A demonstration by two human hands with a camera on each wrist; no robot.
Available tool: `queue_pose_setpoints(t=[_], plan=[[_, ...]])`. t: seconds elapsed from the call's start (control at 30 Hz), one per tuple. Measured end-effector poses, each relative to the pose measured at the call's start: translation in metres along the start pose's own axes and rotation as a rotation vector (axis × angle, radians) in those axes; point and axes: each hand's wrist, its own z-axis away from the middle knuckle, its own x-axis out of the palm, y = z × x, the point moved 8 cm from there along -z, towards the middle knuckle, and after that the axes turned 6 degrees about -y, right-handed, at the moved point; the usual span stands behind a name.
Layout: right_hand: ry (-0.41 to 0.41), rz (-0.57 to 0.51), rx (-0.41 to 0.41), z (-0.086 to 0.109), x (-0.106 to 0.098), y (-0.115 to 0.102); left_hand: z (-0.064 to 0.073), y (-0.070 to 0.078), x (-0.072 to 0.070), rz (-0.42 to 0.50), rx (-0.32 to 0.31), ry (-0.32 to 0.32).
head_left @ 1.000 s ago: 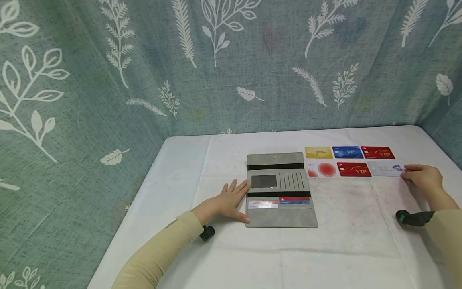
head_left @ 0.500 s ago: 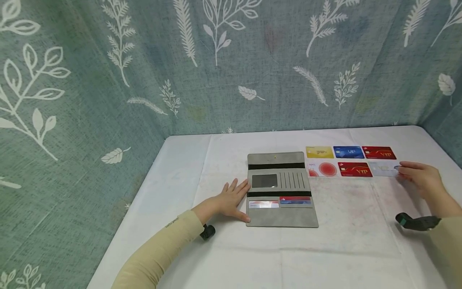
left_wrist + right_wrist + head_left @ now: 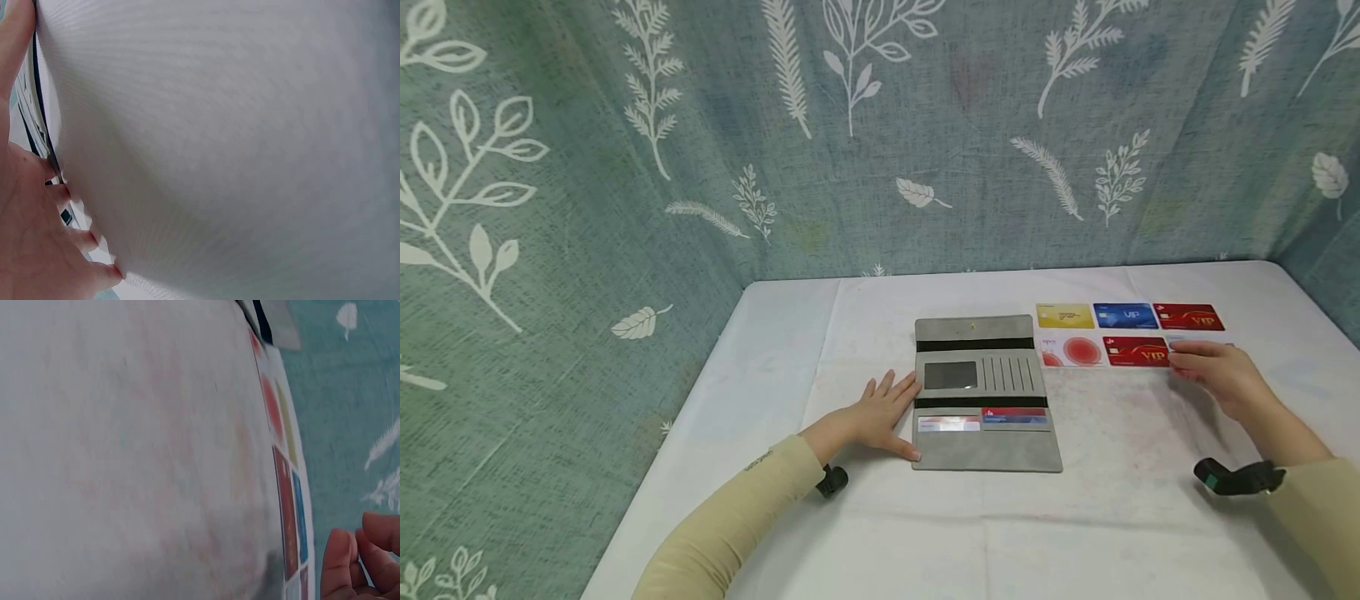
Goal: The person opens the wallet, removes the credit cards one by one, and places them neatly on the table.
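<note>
A grey trifold wallet (image 3: 985,450) lies spread out on the white table, with a clear window, a row of card slots and a few cards tucked into its lower pockets. My left hand (image 3: 876,417) rests beside it, fingers spread, with fingertips and thumb at its left edge. My right hand (image 3: 1221,375) hovers over the pale silver card (image 3: 292,589), covering most of it in the head view. Its fingertips overlap the right end of the lower red VIP card (image 3: 1135,352). In the right wrist view the fingers (image 3: 337,562) are loosely bent, with nothing between them.
Left of the red card lies a white card with red circles (image 3: 1081,352). The row behind holds a yellow card (image 3: 1063,316), a blue VIP card (image 3: 1124,315) and another red VIP card (image 3: 1189,317). A patterned green curtain (image 3: 850,208) borders the table's back and left.
My right hand has moved left, from the silver card's right end to the right end of the lower red VIP card. The left hand and the wallet have stayed put.
</note>
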Motion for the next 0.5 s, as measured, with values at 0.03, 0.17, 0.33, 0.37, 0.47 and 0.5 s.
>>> queue_pose_setpoints(t=[0.03, 0.17, 0.33, 0.37, 0.47, 0.5], plan=[[-0.019, 0.0, -0.014, 0.001, 0.005, -0.003, 0.0, 0.0, 0.0, 0.001, 0.0, 0.0], [-0.098, -0.011, -0.063, 0.004, 0.025, -0.015, 0.0, -0.001, 0.001, 0.002, 0.002, -0.003], [-0.16, 0.022, -0.09, 0.011, 0.055, -0.028, 0.0, -0.001, 0.001, 0.001, 0.002, -0.003], [-0.173, 0.031, -0.093, 0.013, 0.062, -0.03, 0.0, -0.001, 0.001, 0.001, 0.002, -0.003], [-0.213, 0.048, -0.102, 0.016, 0.083, -0.035, 0.0, -0.001, 0.0, 0.002, 0.004, -0.001], [-0.231, 0.045, -0.108, 0.017, 0.09, -0.036, 0.0, -0.001, 0.0, 0.002, 0.004, -0.001]])
